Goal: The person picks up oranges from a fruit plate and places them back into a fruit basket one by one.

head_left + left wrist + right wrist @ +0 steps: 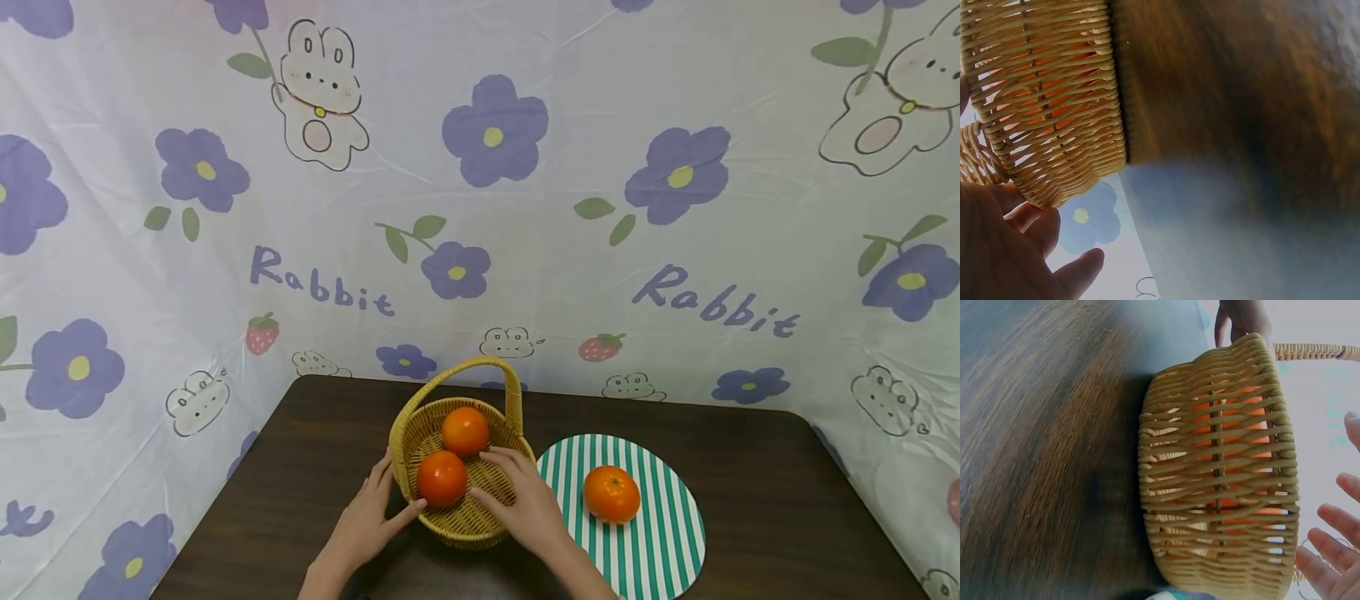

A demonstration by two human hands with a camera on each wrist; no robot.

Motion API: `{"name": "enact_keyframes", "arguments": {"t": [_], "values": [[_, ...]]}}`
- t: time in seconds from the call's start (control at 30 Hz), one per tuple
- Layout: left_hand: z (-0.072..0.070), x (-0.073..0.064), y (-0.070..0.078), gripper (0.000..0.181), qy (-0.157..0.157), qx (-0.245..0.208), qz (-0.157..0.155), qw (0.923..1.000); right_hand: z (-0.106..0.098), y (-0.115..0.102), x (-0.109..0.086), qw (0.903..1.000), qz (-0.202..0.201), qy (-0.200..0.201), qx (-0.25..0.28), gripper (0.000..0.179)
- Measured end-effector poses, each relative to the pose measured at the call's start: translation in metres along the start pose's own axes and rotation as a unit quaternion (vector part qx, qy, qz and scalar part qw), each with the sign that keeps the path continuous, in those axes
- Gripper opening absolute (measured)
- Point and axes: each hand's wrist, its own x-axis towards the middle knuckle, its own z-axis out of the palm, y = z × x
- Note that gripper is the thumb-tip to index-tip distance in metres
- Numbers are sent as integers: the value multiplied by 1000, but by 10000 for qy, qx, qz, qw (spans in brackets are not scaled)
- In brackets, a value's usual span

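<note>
A yellow wicker basket (468, 537) with a tall handle stands on the table. Inside lie two smooth, round orange-red fruits, the front fruit (442, 479) redder than the back fruit (465, 431); their kind is unclear. My left hand (363, 517) holds the basket's left side, thumb at the front rim and fingers along the outer wall (1054, 112). Over the basket's right part hovers my right hand (528, 500), its fingers spread and slightly bent, holding nothing. In the right wrist view, those fingers (1338, 550) show beside the rim. The fruits show through the weave.
Right of the basket, a round green-and-white striped mat (667, 533) bears an orange mandarin (612, 494). The dark wooden table (300, 467) meets a white cloth backdrop (555, 250) printed with flowers and rabbits at its back and sides.
</note>
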Motion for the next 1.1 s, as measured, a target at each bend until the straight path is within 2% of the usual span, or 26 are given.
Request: {"name": "enact_keyframes", "arguments": {"t": [0.5,0.87,1.1], "values": [[2,-1,-1,87,35,-107,1,9999,-11,10,-9,9996,13,241,170,44],[3,0,0,89,36,-133,-13,9999,-18,15,-17,9992,345,89,174,45],[4,0,-2,89,-6,-111,-40,9999,-23,20,-23,9982,496,141,296,43]]}}
